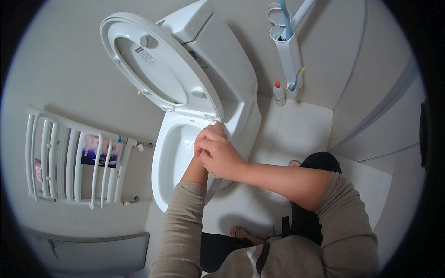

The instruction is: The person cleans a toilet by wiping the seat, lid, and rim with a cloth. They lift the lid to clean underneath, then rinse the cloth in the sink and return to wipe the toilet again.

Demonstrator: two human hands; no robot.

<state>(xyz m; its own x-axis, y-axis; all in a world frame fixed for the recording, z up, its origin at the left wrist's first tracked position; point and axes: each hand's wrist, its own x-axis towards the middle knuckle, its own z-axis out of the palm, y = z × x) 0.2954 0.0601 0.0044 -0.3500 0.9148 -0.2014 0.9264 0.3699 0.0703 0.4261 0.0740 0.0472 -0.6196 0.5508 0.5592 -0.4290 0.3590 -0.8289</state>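
Over the right side of a white ceramic toilet bowl (pixel 158 170), my two hands overlap. My right hand (pixel 220 154) lies across my left wrist with its fingers bent. A thin tan edge of something unclear shows under its palm. My left hand (pixel 216 129) reaches beyond it to the back rim near the seat hinge; its fingers are mostly hidden. The toilet seat (pixel 194 74) and the lid (pixel 149 69) behind it stand raised, leaning towards the tank (pixel 222 55).
A white towel radiator (pixel 77 163) with pink and dark blue packs hangs at left. By the back wall stand a red-capped bottle (pixel 279 95) and a white brush holder (pixel 290 57) with blue and white handles. A curved panel (pixel 379 100) rises at right. My feet are on the tiles.
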